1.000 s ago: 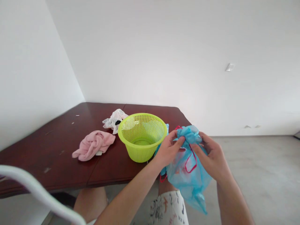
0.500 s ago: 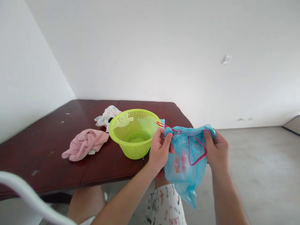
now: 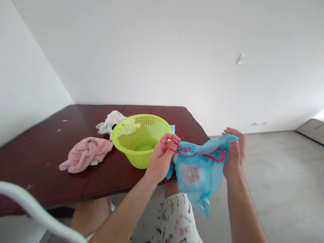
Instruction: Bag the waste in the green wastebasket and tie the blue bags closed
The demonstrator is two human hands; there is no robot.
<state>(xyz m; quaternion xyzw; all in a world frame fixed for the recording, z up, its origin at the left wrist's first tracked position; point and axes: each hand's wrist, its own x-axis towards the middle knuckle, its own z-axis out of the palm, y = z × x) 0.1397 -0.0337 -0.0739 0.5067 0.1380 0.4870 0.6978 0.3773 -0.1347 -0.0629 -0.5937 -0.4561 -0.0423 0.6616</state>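
Note:
A translucent blue plastic bag with a red drawstring hangs in front of me, past the table's front edge. Something white with a reddish print shows through its wall; its kind is unclear. My left hand pinches the bag's gathered top edge at the left, with a loop of the red string over the fingers. At the opposite end of that edge, my right hand has the plastic between its thumb in front and its fingers behind, which point upward. A lime green plastic basket stands on the table just left of my left hand.
On the dark red table lie a crumpled pink cloth and a crumpled white plastic bag. More blue plastic shows behind the basket's right side. A curved white bar crosses the lower left corner.
My right hand has shifted its grip, its fingers now stretched up behind the bag. My left hand has turned and moved slightly left. The bag's top edge is wider, and the view has swung a little.

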